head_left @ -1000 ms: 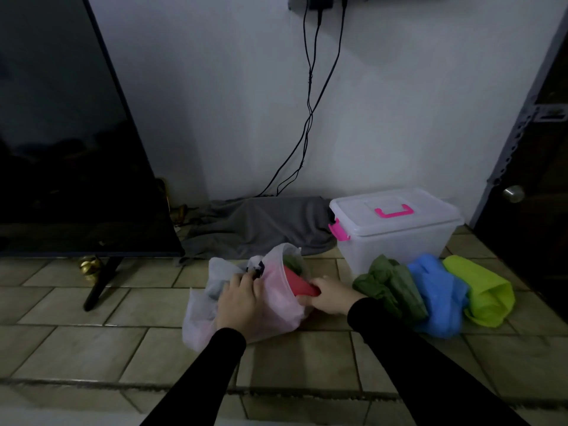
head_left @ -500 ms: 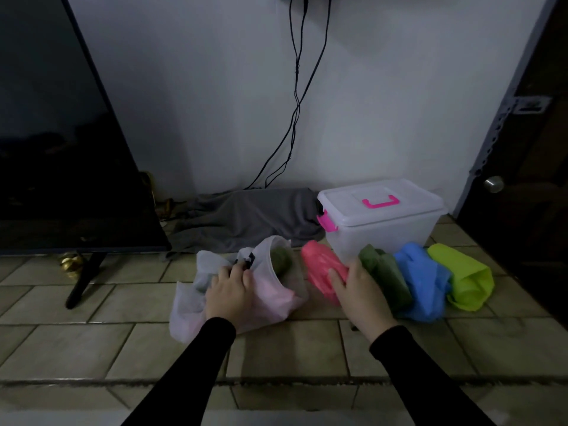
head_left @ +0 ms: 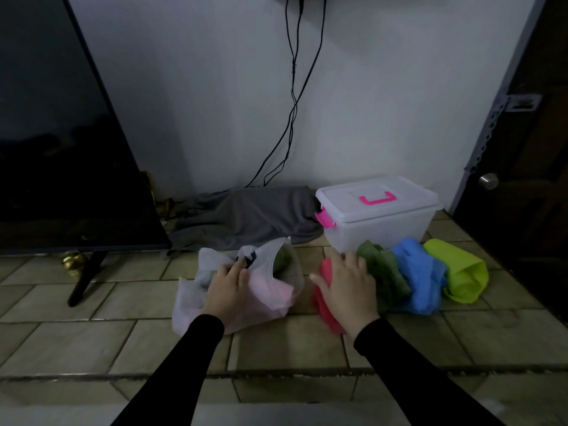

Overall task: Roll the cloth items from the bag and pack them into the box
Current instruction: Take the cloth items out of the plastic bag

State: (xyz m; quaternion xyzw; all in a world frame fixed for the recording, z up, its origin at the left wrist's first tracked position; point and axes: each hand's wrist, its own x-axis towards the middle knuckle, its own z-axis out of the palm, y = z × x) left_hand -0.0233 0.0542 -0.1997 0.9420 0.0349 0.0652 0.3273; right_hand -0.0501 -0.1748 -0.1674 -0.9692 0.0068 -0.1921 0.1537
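Observation:
A translucent white bag point(head_left: 276, 299) lies on the tiled floor with cloth still inside it. My left hand point(head_left: 227, 287) holds the bag near its mouth. My right hand point(head_left: 347, 287) lies flat with spread fingers on a red cloth point(head_left: 322, 302) on the floor to the right of the bag. Right of it lie a dark green cloth point(head_left: 384, 272), a blue cloth point(head_left: 418, 278) and a lime cloth point(head_left: 461, 275) in a row. Behind them stands a clear plastic box point(head_left: 378, 219), its lid closed, with pink handle and latch.
A grey cloth point(head_left: 246, 216) lies along the wall behind the bag. A dark TV screen point(head_left: 61, 149) on a black stand fills the left. Cables point(head_left: 292, 96) hang down the wall. A dark door point(head_left: 528, 149) with a knob is at the right.
My right hand pulled the red cloth out of the bag, moved it right and laid it on the floor beside the dark green cloth. My left hand stayed on the bag.

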